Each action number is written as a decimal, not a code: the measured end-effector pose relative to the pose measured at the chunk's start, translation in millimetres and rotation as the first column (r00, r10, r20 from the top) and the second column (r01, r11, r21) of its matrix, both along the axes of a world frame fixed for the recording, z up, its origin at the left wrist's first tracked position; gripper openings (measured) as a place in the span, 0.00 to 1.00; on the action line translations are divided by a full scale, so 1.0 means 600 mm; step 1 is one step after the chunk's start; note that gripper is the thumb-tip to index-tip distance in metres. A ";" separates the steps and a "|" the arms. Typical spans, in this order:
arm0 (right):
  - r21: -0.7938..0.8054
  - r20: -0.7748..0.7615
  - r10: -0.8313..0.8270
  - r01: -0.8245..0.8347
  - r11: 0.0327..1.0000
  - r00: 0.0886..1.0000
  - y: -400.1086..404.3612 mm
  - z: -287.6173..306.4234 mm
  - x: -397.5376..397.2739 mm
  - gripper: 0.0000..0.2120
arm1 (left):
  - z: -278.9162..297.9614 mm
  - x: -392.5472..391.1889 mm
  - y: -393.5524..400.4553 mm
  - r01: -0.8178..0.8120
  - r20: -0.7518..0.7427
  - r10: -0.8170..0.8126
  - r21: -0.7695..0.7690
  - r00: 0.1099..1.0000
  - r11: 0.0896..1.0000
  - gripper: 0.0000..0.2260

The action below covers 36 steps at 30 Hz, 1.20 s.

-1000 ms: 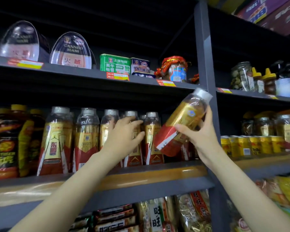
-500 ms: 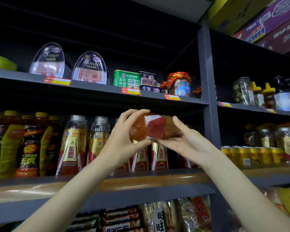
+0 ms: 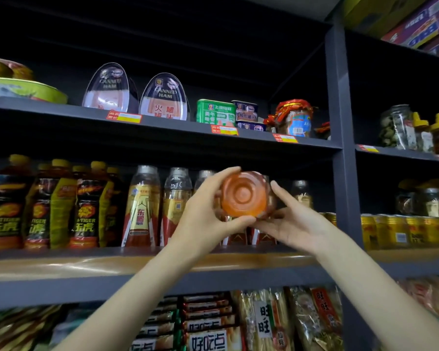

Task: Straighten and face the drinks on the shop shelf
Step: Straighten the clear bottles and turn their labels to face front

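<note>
Orange bottle [image 3: 243,195], 2 hands, horiz.

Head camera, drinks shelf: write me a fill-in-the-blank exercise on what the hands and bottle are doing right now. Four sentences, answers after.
1. The held bottle points its ____ at the camera.
2. The left hand grips the bottle's ____ side as seen in the picture.
3. The right hand supports it with ____ fingers.
4. The black bottles with yellow caps stand to the ____ of the hands in the picture.

Missing words: base; left; straight; left
</note>
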State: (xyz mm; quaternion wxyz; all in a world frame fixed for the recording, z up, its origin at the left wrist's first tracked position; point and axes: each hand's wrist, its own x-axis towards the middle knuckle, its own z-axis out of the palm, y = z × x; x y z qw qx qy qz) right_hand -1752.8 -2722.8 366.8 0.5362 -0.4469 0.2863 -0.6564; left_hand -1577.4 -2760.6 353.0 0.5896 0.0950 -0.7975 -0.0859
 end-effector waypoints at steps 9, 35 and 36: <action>-0.291 0.024 -0.163 0.163 0.943 0.986 -0.008 -0.014 -0.005 0.35 | -0.008 0.009 0.002 0.116 0.137 -0.136 0.145 0.981 0.983 0.27; -0.854 -0.342 -0.932 0.373 0.362 0.122 -0.010 -0.037 -0.041 0.48 | 0.000 -0.008 -0.083 -0.387 0.263 0.416 -0.158 0.871 0.909 0.18; -0.844 -0.387 -0.920 0.379 0.380 0.061 -0.015 -0.030 -0.047 0.48 | 0.002 -0.012 -0.088 -0.396 0.267 0.427 -0.163 0.864 0.903 0.18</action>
